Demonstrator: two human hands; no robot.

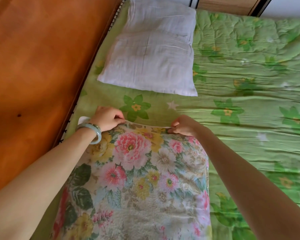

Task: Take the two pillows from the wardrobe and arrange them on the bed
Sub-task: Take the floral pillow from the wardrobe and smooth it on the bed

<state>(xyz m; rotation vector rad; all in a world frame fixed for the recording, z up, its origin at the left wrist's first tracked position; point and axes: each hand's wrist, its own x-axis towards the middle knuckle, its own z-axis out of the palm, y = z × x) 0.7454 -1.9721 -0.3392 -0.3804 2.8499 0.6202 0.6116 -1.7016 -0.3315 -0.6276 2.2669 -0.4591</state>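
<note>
Fingers [119, 117] on the left hand [109, 118] and right hand [184, 126] are curled, pinching the thin top hem of the puffy pink-and-yellow floral pillow [142, 179], which fills the lower middle. Under it is the bed's crinkly green flower-print quilted cover [249, 104]. The wrinkled plain white pillow [151, 49] lies flat at upper centre, beside the glossy orange-brown wooden headboard [33, 66] on the left.

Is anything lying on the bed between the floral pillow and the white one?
Nothing visible does: only a strip of green quilt separates the floral pillow from the white pillow.
</note>
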